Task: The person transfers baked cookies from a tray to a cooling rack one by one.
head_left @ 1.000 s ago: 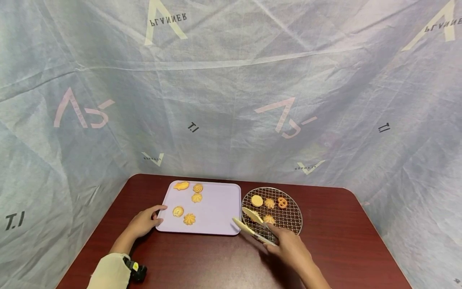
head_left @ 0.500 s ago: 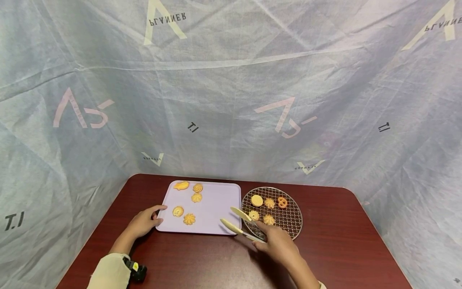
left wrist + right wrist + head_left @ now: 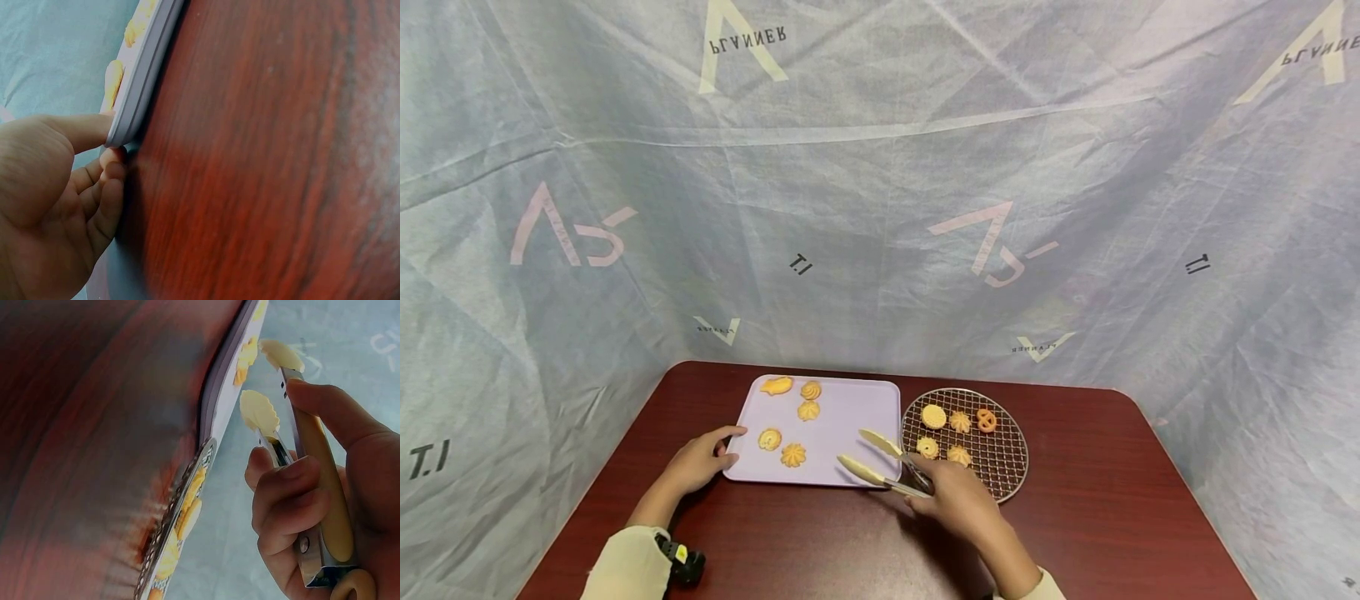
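Note:
My left hand [image 3: 696,461] holds the left edge of a pale lilac tray [image 3: 850,408], thumb and fingers at its rim in the left wrist view. My right hand [image 3: 958,500] grips metal tongs [image 3: 322,481] with cream tips. Those tips are spread over the tray's near right corner, with nothing between them. On the tray's left half lie a fish-shaped cookie [image 3: 777,385], a swirl cookie [image 3: 811,390], a round cookie [image 3: 770,439] and two fluted cookies, one farther back [image 3: 808,410] and one in front [image 3: 793,454].
Right beside the tray stands a round wire rack [image 3: 1017,454]. It bears a pretzel [image 3: 987,421], a pale round cookie [image 3: 933,417], a ring-centred cookie [image 3: 927,447] and fluted cookies [image 3: 960,422]. Grey printed cloth [image 3: 880,208] hangs behind the reddish wooden table [image 3: 820,542].
My right hand has carried the spread tongs leftward from over the rack to over the tray's right part. The left hand, tray and cookies stay in place.

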`<state>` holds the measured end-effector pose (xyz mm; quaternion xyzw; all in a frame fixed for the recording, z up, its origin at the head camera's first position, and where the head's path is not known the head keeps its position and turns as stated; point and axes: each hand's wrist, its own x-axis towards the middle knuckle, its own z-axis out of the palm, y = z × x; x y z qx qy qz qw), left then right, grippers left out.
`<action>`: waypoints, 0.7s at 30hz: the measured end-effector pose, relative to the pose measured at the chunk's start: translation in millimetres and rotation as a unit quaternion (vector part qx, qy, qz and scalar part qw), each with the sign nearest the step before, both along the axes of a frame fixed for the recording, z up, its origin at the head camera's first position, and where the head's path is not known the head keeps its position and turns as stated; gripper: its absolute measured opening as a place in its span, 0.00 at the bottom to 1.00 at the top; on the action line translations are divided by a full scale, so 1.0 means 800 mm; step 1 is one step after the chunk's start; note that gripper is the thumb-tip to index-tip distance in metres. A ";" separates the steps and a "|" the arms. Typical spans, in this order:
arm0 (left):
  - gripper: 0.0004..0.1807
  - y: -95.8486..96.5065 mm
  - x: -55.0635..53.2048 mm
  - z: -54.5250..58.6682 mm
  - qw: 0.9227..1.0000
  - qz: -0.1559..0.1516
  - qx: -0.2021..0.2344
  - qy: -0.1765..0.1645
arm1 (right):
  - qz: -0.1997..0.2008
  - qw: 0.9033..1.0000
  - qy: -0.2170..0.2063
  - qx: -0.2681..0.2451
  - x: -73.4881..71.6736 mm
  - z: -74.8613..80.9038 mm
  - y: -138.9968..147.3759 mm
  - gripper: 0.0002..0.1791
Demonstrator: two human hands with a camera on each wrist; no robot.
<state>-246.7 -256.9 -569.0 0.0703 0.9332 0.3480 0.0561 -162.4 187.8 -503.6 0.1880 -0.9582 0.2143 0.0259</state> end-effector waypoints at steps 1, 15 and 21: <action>0.24 0.000 0.000 0.000 1.000 0.000 0.000 0.000 | 0.004 1.000 -0.002 -0.001 -0.001 0.001 -0.002 0.34; 0.25 0.000 -0.001 0.000 1.000 -0.002 -0.001 0.001 | 0.030 0.999 -0.040 -0.016 -0.015 0.002 -0.030 0.27; 0.25 0.000 0.000 0.001 1.000 -0.002 0.000 -0.001 | 0.036 0.998 -0.042 0.005 -0.020 0.003 -0.038 0.32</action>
